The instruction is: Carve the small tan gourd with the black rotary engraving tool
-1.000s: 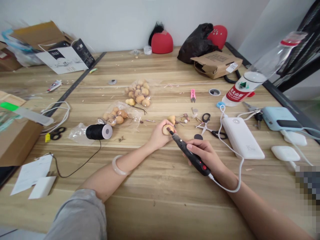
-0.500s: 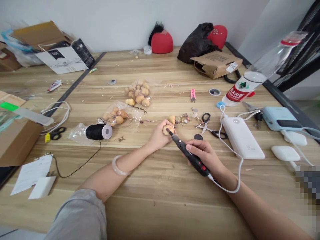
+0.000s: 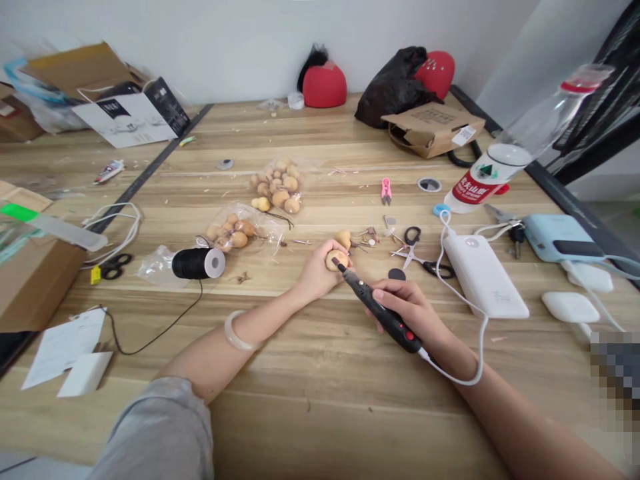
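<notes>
My left hand (image 3: 319, 272) is closed around a small tan gourd (image 3: 336, 261), whose pale face with a dark spot is turned up toward me. A black rotary tool (image 3: 387, 317) with a red button lies in the grip of my right hand (image 3: 407, 303). Its tip meets the dark spot on the gourd, and a white cable runs from its rear end. Just beyond my left hand rests another small gourd (image 3: 343, 239). Small rotary bits (image 3: 369, 235) are scattered to the right of that gourd, near scissors (image 3: 413, 257).
Bags of gourds (image 3: 277, 185) and a black thread spool (image 3: 199, 264) lie to the left. On the right are a white power bank (image 3: 486, 277), a tilted large bottle (image 3: 493, 175) and pink snips (image 3: 386, 190). Cardboard boxes (image 3: 45, 273) stand at the left edge.
Almost nothing differs. Both hands, the gourd and the rotary tool keep nearly the same place, with the tool's tip still at the dark spot.
</notes>
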Motion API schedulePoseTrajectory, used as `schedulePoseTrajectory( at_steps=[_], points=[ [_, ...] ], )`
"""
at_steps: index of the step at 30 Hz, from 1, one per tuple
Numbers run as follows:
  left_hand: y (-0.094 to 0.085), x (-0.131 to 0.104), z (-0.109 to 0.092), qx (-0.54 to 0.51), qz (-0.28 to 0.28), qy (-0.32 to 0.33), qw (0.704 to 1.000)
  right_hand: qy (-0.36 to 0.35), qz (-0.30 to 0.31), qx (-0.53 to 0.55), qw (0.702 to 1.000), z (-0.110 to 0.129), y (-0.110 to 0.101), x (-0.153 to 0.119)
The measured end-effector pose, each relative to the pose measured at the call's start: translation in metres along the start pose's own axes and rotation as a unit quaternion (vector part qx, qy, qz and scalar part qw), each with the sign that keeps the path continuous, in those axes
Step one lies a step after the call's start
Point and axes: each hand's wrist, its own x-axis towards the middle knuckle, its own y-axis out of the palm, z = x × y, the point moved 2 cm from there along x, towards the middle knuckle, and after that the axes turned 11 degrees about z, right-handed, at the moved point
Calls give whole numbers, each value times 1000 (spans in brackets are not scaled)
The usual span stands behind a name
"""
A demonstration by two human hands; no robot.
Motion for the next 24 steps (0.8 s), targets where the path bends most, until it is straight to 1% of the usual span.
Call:
schedulePoseTrajectory(
  at_steps=[2,7,11,16,21,24],
  points=[
    [0,0,0,3,-7,-3,1000,2,-1,-4,1000,-1,0,0],
    [-2,-2,-2,72,-34,30,996,-14,-15,3,1000,-1,-1,-1],
    [-2,-3,-4,76,-35,19,996,4,-4,-11,1000,-1,0,-1],
    [-2,-3,-3,92,-39,26,995,-15,-22,5,1000,-1,-1,-1],
    [-2,-3,-1,80,-38,18,996,1,-5,-6,1000,-3,-1,-1],
    [-2,-3,0,83,-36,26,996,-8,-14,-4,1000,-3,-2,-1]
  ],
)
